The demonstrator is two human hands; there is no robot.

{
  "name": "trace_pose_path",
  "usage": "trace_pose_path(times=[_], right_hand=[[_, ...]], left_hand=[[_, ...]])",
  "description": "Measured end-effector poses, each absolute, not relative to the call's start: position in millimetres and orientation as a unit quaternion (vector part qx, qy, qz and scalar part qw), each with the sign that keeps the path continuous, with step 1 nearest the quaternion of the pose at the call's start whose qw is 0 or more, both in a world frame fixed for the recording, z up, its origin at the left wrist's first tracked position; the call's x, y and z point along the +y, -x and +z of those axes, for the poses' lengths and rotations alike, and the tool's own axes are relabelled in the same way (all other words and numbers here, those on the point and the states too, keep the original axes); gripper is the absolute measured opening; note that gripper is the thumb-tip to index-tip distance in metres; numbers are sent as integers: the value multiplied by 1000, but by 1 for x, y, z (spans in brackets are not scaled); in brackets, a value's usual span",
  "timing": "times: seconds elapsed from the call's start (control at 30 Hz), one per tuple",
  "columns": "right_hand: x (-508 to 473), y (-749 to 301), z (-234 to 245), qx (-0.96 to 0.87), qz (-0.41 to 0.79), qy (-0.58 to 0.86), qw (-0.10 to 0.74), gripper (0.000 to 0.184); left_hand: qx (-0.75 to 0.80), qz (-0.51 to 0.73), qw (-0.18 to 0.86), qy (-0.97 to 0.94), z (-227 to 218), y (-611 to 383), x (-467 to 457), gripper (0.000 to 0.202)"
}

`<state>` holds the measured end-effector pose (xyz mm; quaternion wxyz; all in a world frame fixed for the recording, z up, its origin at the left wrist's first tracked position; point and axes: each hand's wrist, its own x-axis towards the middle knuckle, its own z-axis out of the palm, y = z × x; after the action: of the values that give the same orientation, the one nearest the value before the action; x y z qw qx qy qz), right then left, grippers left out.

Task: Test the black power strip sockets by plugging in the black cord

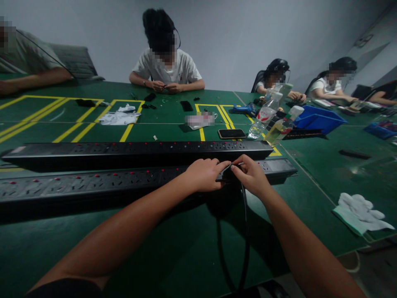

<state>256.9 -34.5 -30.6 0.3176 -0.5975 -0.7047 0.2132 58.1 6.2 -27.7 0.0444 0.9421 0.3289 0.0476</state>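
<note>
Passage: table (pixel 305 198) between near strip (pixel 80 188) and gloves (pixel 356 209); also between left arm (pixel 133 211) and hanging cable (pixel 246 223). Obstacles: far strip (pixel 139 154) lying lengthwise behind the near one; phone (pixel 232 134), bottles (pixel 264 118), blue bin (pixel 322 120) behind, toward the right.

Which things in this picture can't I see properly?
- Dark piece, head view: its shape is mostly covered by the left hand and right hand.
- Front strip, head view: its left end is cut off by the picture's left edge, and the hands and left forearm cover part of it.
- Clear bottle, head view: its label's words are too small and blurry.
</note>
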Motion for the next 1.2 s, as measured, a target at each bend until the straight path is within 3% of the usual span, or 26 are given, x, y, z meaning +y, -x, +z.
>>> trace_pose_path(times=[0.7,0.87,1.03,1.2], right_hand=[[-37,-252,-26,-687,240,596,338,18],[-36,-246,-21,-646,269,598,390,17],[-41,-246,-4,-575,313,561,506,16],[-47,-241,-5,-600,362,529,478,18]], left_hand=[[328,45,40,-943,-27,-57,6,70],[343,36,40,-938,-25,-58,4,70],[344,29,46,-937,-24,-57,4,71],[343,30,49,-937,-25,-57,5,70]])
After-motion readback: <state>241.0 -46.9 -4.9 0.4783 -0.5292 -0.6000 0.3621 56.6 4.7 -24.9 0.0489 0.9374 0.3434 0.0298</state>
